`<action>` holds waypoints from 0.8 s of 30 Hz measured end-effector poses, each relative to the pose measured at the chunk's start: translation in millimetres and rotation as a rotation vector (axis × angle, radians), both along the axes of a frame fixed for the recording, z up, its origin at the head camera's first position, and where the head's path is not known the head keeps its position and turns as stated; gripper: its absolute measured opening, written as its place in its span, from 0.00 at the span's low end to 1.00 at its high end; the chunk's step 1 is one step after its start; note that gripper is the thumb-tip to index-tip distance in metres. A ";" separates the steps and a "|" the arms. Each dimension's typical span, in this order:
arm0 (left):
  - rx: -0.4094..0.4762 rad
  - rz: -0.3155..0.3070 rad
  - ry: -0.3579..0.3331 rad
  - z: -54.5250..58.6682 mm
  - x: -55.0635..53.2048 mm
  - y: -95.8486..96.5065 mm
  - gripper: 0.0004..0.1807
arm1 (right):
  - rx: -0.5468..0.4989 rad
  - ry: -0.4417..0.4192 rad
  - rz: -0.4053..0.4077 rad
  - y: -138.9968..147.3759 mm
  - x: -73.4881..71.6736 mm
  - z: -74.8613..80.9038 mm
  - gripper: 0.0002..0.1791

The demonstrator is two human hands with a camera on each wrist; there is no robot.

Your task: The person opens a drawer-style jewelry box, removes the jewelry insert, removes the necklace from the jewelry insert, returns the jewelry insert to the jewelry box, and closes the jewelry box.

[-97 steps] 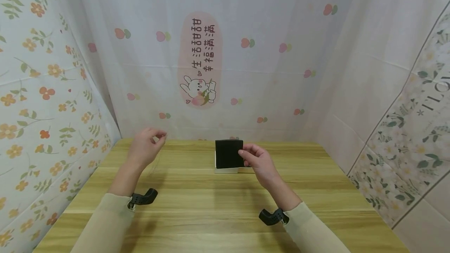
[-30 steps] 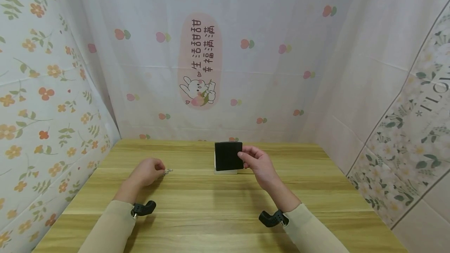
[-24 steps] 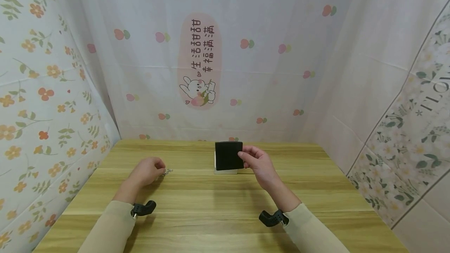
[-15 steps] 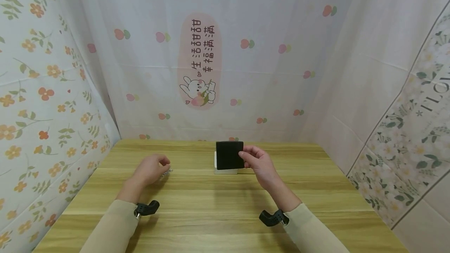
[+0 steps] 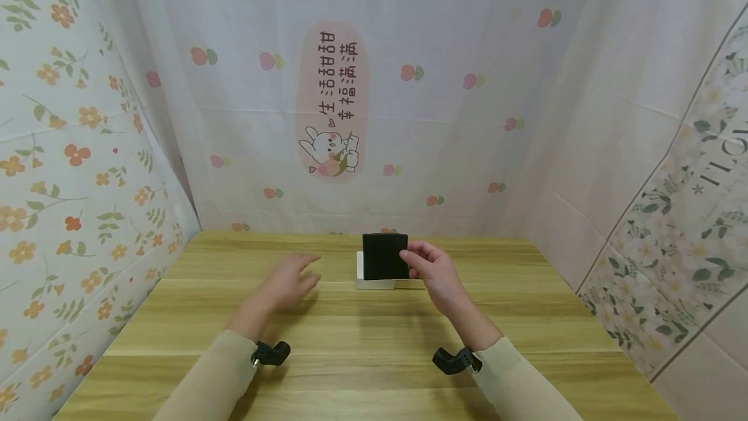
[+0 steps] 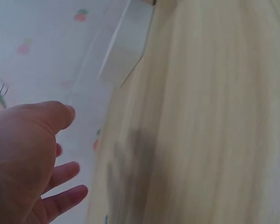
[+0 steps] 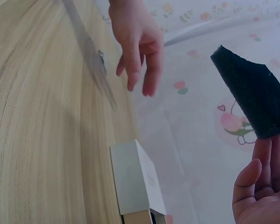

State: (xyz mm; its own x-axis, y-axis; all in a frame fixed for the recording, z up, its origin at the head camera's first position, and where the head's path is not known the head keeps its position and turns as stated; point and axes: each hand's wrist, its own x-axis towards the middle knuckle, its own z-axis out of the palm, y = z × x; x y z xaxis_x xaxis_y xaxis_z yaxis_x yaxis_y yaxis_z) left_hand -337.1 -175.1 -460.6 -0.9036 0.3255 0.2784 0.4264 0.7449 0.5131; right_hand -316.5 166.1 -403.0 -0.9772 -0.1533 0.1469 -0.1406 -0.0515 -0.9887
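Observation:
My right hand (image 5: 435,275) pinches a square black pad (image 5: 384,256) by its right edge, holding it upright. Its side looks thick and fuzzy, like velvet-covered foam, in the right wrist view. Just behind and below the pad, a small white box (image 5: 374,284) stands on the table, partly hidden; a tan part (image 7: 137,217) shows at its end. My left hand (image 5: 286,283) hovers left of the box, fingers extended and apart, touching nothing. A small silvery item (image 7: 101,62), possibly a chain, lies on the table near that hand; the head view hides it.
The wood-grain table (image 5: 350,356) ends at a printed cloth backdrop (image 5: 444,109). Floral cloth (image 5: 76,154) hangs on the left and more cloth (image 5: 631,213) on the right. Black camera mounts (image 5: 273,353) sit on both wrists.
My left hand lowered to the table, where the silvery item showed at its fingertips, then left it, opened and moved right toward the box. My right hand stays nearly still with the black pad.

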 end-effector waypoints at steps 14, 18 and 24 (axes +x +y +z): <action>-0.039 -0.071 -0.028 -10.5 1.0 61.0 0.34 | -0.010 0.000 -0.005 3.2 -3.0 -5.9 0.03; -0.045 -0.082 -0.035 -12.5 -0.5 74.2 0.34 | -0.007 -0.002 -0.004 3.5 -2.3 -5.9 0.04; -0.049 -0.082 -0.038 -17.6 -3.3 86.9 0.33 | 0.003 -0.002 -0.004 4.3 -1.9 -6.3 0.05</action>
